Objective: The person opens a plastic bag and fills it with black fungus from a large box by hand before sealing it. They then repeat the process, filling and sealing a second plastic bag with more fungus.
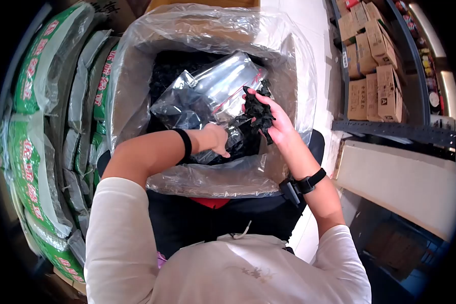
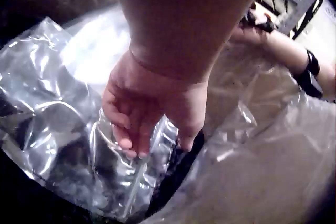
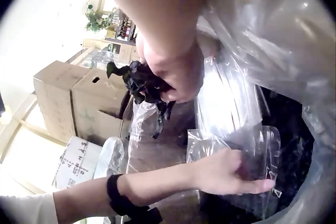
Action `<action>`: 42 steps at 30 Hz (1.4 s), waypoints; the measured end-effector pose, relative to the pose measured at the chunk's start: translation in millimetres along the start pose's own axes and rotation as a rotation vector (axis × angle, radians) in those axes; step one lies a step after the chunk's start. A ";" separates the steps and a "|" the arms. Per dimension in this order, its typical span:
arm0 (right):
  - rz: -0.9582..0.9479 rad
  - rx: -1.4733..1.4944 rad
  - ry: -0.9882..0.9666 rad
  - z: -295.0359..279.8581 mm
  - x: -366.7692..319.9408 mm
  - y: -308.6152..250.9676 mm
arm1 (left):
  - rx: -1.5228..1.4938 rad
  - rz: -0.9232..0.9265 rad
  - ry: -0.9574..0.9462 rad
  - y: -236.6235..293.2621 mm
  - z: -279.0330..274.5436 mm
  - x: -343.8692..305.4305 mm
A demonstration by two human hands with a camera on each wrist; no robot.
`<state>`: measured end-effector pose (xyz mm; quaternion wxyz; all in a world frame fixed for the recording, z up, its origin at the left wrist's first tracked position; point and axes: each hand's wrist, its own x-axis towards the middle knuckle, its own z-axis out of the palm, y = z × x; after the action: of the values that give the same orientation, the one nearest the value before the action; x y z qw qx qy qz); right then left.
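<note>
My right hand (image 1: pixel 278 119) grips a clump of black, crinkled dried fungus (image 1: pixel 259 112) above the right side of a lined carton. In the right wrist view the fingers curl round the dried fungus (image 3: pixel 144 85), and some pieces stick out below them. My left hand (image 1: pixel 214 139) is lower, at the mouth of a clear zip bag (image 2: pixel 68 145). Its thumb stands apart from the loosely bent fingers (image 2: pixel 123 142), with the bag's zip edge between them. A stack of shiny clear bags with red lines (image 1: pixel 228 78) lies behind, on the dark contents of the carton.
A clear plastic liner (image 1: pixel 207 185) covers the carton's walls and rim. Green-and-white sacks (image 1: pixel 33 167) are piled on the left. Shelving with small cardboard boxes (image 1: pixel 365 99) stands at the right. Larger cartons (image 3: pixel 79 100) appear in the right wrist view.
</note>
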<state>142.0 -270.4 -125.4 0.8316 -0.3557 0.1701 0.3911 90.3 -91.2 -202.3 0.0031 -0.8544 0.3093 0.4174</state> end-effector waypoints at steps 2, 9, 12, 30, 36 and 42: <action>0.001 0.014 0.002 -1.8 0.7 0.3 | -0.003 -0.009 -0.074 4.8 11.4 16.9; 0.020 0.034 -0.023 5.9 -5.8 2.3 | -0.014 -0.040 -0.027 -18.5 53.4 54.7; 0.052 0.069 -0.024 7.7 -5.0 2.1 | 0.003 -0.058 -0.043 -50.0 49.2 63.5; 0.337 0.000 -0.191 62.0 6.5 24.6 | -1.123 0.091 0.219 -94.9 -49.0 -74.8; 0.301 -0.153 0.038 40.2 41.3 29.1 | -0.954 -0.072 0.437 -100.2 -44.6 -73.6; 0.196 -0.286 0.156 46.8 65.4 31.2 | -1.012 -0.036 0.622 -103.1 -50.2 -80.8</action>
<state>159.8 -188.1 -144.1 0.7149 -0.4812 0.2105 0.4616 143.6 21.4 -137.8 -0.4882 -0.8370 0.0436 0.2431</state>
